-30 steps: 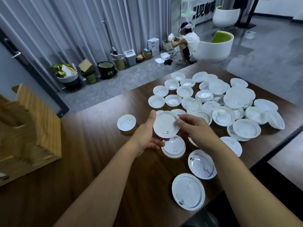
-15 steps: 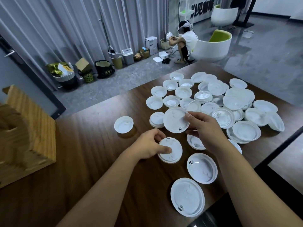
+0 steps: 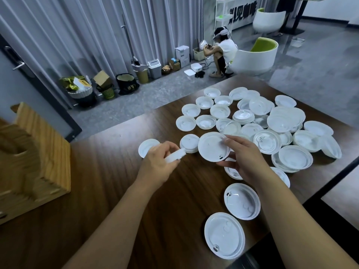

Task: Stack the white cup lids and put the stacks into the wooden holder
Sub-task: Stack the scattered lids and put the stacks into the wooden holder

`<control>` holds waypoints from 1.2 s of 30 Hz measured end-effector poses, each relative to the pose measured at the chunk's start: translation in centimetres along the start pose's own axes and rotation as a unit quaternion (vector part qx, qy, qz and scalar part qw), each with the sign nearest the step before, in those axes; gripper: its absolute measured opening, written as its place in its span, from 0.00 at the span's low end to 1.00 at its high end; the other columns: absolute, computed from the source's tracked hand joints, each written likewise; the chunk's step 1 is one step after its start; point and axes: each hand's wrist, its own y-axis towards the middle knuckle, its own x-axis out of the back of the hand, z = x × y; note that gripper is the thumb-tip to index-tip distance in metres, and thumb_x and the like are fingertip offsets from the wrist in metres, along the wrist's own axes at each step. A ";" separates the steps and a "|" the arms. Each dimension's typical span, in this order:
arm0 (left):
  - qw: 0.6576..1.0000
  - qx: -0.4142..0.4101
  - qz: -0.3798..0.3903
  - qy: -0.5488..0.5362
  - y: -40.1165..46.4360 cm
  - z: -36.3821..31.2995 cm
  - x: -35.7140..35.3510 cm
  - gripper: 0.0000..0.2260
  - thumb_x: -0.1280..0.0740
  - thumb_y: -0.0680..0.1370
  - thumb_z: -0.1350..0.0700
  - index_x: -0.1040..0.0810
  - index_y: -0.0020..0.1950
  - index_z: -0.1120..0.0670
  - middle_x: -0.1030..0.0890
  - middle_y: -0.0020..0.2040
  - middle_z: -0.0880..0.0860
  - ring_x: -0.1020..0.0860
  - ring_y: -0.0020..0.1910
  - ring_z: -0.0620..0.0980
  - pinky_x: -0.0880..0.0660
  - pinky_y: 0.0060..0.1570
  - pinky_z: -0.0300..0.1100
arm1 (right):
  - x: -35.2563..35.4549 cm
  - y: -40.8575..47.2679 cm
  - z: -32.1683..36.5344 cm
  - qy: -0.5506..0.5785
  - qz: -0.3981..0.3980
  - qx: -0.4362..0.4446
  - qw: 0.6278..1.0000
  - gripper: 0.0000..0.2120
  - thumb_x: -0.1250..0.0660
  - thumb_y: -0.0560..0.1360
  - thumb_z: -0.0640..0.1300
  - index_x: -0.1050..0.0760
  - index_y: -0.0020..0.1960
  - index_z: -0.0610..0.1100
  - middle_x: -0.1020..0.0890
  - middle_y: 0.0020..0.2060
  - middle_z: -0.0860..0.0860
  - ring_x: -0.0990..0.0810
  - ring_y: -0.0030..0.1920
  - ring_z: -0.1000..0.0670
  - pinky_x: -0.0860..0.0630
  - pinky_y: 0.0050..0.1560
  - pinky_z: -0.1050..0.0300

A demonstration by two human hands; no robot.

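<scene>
Several white cup lids (image 3: pixel 287 121) lie spread over the right half of the dark wooden table (image 3: pixel 108 171). My left hand (image 3: pixel 158 165) grips a small stack of lids (image 3: pixel 174 155), lifted off the table and seen edge-on. My right hand (image 3: pixel 242 158) pinches one large lid (image 3: pixel 210 147) by its rim, tilted up just right of the stack. The wooden holder (image 3: pixel 38 158) stands at the table's left edge, blurred. A small stack of lids (image 3: pixel 189 142) sits behind my hands, and a single lid (image 3: pixel 147 147) lies to its left.
Two large lids (image 3: pixel 241 200) (image 3: pixel 224 234) lie near the table's front edge by my right forearm. On the floor beyond the table, a person (image 3: pixel 221 49) crouches by a white and green chair (image 3: pixel 256 55). Bins and boxes (image 3: pixel 124 82) line the curtain.
My left hand has picked the small stack up off the table and turned it on edge. My right hand still holds the large lid, now slightly lower and nearer the stack.
</scene>
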 end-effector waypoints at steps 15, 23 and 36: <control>0.992 0.124 0.000 -0.018 0.7 0.1 -0.7 0.16 0.24 0.79 0.45 0.18 0.66 0.43 0.21 0.54 0.45 0.22 0.50 0.41 0.28 0.50 0.38 | 0.6 -0.7 -0.1 0.020 0.079 0.013 0.997 0.21 0.29 0.83 0.33 0.21 0.74 0.43 0.12 0.62 0.45 0.13 0.63 0.45 0.15 0.59 0.49; 0.946 0.246 0.059 -0.201 1.9 2.1 -0.4 0.09 0.18 0.74 0.61 0.11 0.50 0.50 0.10 0.47 0.52 0.12 0.54 0.57 0.16 0.60 0.56 | 1.1 -0.8 -0.4 0.086 0.048 0.024 0.995 0.14 0.27 0.82 0.38 0.19 0.68 0.44 0.10 0.58 0.46 0.11 0.61 0.46 0.12 0.54 0.50; 0.967 0.138 0.025 -0.213 2.7 -5.2 0.1 0.08 0.18 0.74 0.56 0.13 0.49 0.46 0.12 0.44 0.50 0.13 0.47 0.50 0.15 0.49 0.46 | -0.8 -1.1 -0.7 0.045 0.146 -0.020 0.988 0.13 0.32 0.86 0.43 0.17 0.68 0.42 0.13 0.64 0.42 0.14 0.65 0.43 0.15 0.57 0.52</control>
